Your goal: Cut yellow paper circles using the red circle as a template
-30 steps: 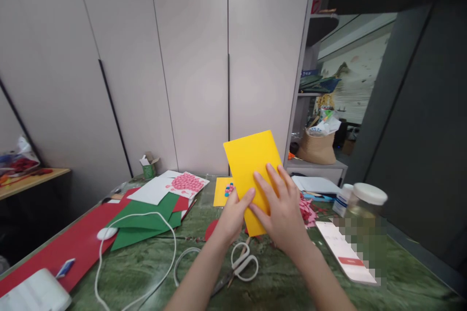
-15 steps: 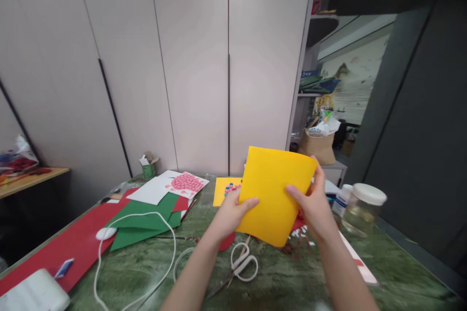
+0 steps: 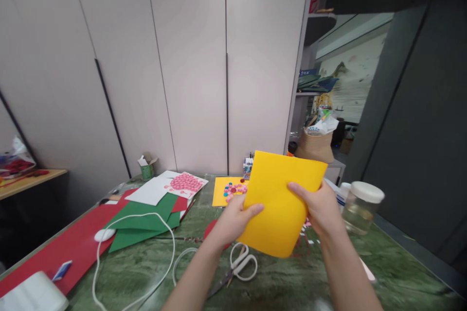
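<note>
A sheet of yellow paper (image 3: 279,204) is held up above the table, slightly bowed, between my two hands. My left hand (image 3: 235,218) grips its left edge, thumb on the face toward me and fingers behind. On the right side my right hand (image 3: 323,204) pinches the sheet the same way, its fingers partly hidden behind. Below the sheet lie scissors with white handles (image 3: 243,262), across a thin stick. A red round piece (image 3: 213,234) shows beside my left wrist. Behind the sheet is another yellow sheet (image 3: 220,192) with pink, blue and red beads on it.
Green sheets (image 3: 146,226), a long red sheet (image 3: 69,248) and a white card with pink dots (image 3: 187,182) cover the left side. A white cable (image 3: 173,240) loops across the green table. At the right stands a lidded clear jar (image 3: 359,209); grey cabinets rise behind.
The yellow sheet has shifted right and slightly down with both hands still on it. More of the beaded yellow sheet and the red round piece now shows.
</note>
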Available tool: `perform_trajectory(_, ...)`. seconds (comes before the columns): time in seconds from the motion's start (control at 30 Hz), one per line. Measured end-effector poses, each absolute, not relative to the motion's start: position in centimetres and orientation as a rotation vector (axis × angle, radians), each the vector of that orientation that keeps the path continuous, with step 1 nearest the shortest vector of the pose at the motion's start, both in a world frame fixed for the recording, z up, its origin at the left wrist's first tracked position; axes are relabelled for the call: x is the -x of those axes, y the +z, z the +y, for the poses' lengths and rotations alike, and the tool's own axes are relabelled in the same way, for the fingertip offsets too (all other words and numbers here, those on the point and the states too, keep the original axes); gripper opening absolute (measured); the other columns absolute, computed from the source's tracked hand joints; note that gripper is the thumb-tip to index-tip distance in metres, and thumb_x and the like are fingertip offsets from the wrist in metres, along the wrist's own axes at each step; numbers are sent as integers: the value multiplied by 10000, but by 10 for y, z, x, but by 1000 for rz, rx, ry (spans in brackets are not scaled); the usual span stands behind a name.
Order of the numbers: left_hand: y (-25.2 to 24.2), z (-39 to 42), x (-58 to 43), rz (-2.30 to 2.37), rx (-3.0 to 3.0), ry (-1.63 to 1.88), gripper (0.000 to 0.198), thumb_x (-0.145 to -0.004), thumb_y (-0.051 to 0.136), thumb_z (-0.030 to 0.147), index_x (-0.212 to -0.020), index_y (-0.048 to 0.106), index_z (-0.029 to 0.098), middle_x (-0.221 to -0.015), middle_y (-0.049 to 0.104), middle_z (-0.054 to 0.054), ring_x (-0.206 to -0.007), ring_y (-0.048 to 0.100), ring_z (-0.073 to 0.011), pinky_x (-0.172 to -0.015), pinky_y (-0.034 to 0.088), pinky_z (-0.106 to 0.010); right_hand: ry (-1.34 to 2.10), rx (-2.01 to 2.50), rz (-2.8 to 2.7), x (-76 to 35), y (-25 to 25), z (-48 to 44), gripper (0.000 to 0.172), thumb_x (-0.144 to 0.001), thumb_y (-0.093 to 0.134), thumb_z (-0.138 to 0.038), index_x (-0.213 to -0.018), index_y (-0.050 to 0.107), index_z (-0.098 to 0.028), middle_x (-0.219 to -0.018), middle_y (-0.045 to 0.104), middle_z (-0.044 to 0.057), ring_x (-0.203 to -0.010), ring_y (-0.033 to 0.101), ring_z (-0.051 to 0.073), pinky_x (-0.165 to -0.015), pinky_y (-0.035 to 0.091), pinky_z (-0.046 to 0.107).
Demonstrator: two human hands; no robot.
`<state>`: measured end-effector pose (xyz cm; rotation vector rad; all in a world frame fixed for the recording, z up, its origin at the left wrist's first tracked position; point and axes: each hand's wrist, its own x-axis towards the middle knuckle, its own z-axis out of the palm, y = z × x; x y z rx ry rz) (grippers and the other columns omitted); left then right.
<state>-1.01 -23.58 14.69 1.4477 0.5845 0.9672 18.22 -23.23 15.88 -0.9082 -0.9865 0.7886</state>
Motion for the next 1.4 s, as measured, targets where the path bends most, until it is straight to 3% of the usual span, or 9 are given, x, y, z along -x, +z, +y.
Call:
perform_trajectory(0.2,147,-236,12,598,-1461,1013,371,-750,620,256,-1102,578,147,-1153,607,-140,-1006,591,-288,-826,474,-372,729,987,-1037,-177,157,-231,525,-532,799,-320,-991,605,-157,-916,713,131,-722,682,288,-563,564,351)
perform_trajectory(0.43,149,-231,9,675,-1291,1410,287,-764,602,311,-1006,568,162,-1120,625,-120,-944,622,-258,-804,484,-352,775,1096,-1204,-157,159,-231,466,-511,809,-331,-886,593,-158,-899,711,119,-761,675,293,-610,556,352)
perform_trajectory(0.6,149,-229,12,744,-1405,1368,253,-805,546,284,-1023,558,157,-1155,605,-122,-994,599,-254,-819,469,-341,959,948,-1126,-162,160,-232,362,-675,703,-378,-971,583,-207,-959,705,67,-807,672,246,-624,541,296)
perform_trajectory(0.8,152,-235,14,763,-1504,1289,263,-825,518,290,-1047,551,153,-1178,593,-120,-1070,557,-256,-862,445,-336,990,893,-1116,-178,160,-230,231,-680,709,-360,-819,653,-184,-768,726,34,-564,640,163,-505,482,231)
perform_trajectory(0.97,154,-240,12,710,-1485,1267,273,-829,516,299,-1059,543,155,-1183,590,-116,-1064,561,-252,-872,442,-340,971,908,-1081,-180,160,-231,210,-654,738,-343,-752,660,-173,-601,682,-5,-467,580,118,-429,428,192)
perform_trajectory(1.4,158,-244,14,783,-1460,1293,334,-788,559,335,-1063,560,145,-1103,627,-122,-976,592,-244,-777,470,-310,959,930,-1066,-179,159,-231,232,-630,749,-359,-737,656,-175,-642,697,14,-496,598,146,-438,434,215)
